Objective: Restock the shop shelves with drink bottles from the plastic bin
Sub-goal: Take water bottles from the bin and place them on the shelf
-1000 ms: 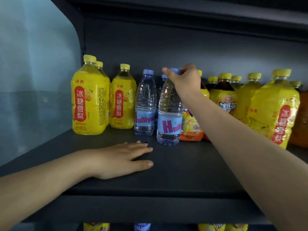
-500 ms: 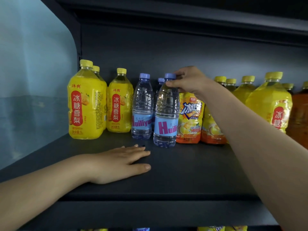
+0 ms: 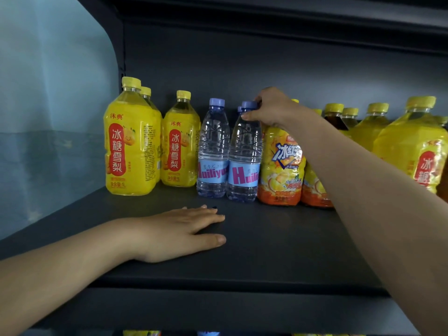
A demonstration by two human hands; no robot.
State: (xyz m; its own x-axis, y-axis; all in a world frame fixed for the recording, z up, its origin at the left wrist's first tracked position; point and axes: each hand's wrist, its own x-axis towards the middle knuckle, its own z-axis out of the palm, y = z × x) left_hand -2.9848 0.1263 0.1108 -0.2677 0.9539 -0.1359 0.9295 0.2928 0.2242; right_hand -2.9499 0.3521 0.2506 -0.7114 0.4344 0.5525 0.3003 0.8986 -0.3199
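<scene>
Water bottle (image 3: pixel 244 154) slid back since a second ago. It now stands upright on the shelf (image 3: pixel 278 251) under the right hand (image 3: pixel 274 109), almost level with the second water bottle (image 3: pixel 213 149) on the side away from that hand. Iced-tea bottle (image 3: pixel 281 166) sits just below the right wrist.

Right hand: thumb and fingers curled on the cap and neck.

Left hand (image 3: pixel 179 229): flat on the shelf, fingers straight, holding nothing.

Bin not in view.

Judgement: nudge the base square with the row, label forward, then let go straight upward so neighbours stay put.

Left grip (image 3: pixel 174 232) flat, palm down at lower centre, fingers straight, forearm from lower left, right grip (image 3: pixel 274 107) at upper centre, fingers curled round the water bottle (image 3: pixel 244 151) cap, arm from lower right
</scene>
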